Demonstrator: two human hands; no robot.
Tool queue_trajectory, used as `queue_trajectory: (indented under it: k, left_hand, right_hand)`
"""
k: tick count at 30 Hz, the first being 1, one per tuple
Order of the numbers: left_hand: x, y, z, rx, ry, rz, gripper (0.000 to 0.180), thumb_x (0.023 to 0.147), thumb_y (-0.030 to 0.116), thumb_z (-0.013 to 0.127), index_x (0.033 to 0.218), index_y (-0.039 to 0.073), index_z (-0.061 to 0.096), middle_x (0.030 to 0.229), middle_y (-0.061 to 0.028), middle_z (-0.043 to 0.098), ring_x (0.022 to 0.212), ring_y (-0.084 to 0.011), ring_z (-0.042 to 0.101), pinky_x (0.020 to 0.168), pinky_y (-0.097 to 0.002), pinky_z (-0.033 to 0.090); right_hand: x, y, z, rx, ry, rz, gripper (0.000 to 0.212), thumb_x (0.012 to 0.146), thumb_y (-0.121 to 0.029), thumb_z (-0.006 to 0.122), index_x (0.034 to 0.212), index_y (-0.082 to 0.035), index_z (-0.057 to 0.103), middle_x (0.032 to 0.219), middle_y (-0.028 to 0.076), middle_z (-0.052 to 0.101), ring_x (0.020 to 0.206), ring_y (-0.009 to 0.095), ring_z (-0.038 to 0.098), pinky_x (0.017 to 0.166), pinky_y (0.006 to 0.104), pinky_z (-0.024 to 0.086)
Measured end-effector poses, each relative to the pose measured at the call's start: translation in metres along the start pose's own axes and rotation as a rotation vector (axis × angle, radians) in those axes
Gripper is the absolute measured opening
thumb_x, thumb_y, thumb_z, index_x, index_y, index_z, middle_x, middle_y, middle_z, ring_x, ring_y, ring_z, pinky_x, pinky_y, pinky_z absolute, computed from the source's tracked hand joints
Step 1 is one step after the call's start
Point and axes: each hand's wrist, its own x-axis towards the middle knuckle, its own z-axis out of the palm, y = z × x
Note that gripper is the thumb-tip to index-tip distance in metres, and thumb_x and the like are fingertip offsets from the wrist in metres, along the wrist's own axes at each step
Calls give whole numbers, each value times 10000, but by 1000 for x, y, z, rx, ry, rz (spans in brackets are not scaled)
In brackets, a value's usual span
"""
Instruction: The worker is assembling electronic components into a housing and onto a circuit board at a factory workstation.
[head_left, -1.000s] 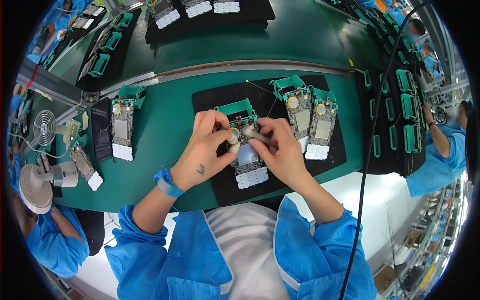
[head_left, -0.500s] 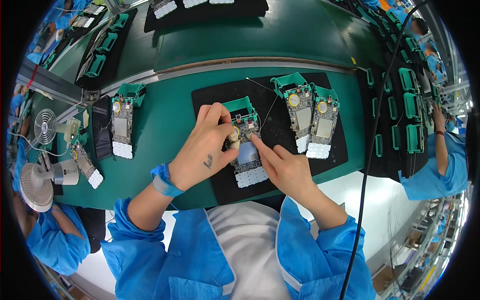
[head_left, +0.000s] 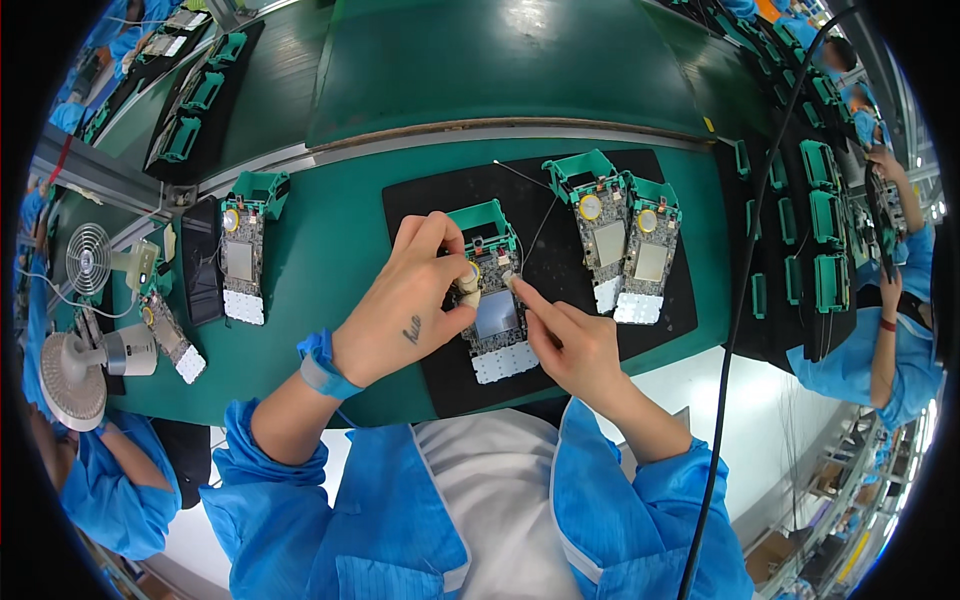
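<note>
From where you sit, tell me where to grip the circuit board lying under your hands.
Probably by its two long side edges, near the bare lower half of the circuit board, coming from above. It lies flat on the black mat; the left hand and right hand cover its top end.

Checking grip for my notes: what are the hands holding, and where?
Left hand pinches the circuit board at its upper left edge; right hand only touches its top.

Four circuit boards (head_left: 497, 310), two fans (head_left: 88, 258)
</note>
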Motion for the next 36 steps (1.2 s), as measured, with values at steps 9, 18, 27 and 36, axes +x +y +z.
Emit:
queue_trajectory:
  k: [9, 18, 27, 36]
  left_hand:
    - [-3, 3, 8, 33, 77, -6, 265, 622, -16, 731, 823, -97, 579, 1022, -162, 453, 996, -325, 446, 825, -371, 439]
    - [-2, 5, 6, 27, 57, -10, 261, 627, -18, 722, 815, -102, 561, 1016, -169, 449, 980, -327, 448, 823, -374, 441]
    - [-1, 4, 5, 24, 32, -11, 232, 641, -23, 704, 813, -102, 569, 1018, -168, 449, 982, -324, 450, 826, -373, 442]
    - [-1, 9, 6, 37, 32, -37, 243, 627, -34, 709, 804, -107, 559, 1005, -168, 443, 986, -325, 452, 824, -375, 440]
  right_hand:
    - [-1, -3, 2, 38, -42, 1, 471, 796, 25, 635, 1250, -98, 618, 576, 30, 517, 422, 132, 481, 399, 276, 391]
    - [0, -4, 1, 76, -53, -4, 478, 793, 34, 628, 1254, -91, 614, 598, 25, 547, 432, 123, 495, 407, 271, 402]
    - [-1, -4, 0, 59, -69, 4, 472, 788, 37, 631, 1244, -84, 621, 580, 28, 530, 430, 124, 490, 402, 272, 396]
    - [-2, -4, 0, 58, -56, -7, 464, 781, 34, 636, 1231, -79, 630, 557, 28, 487, 421, 131, 472, 400, 279, 385]
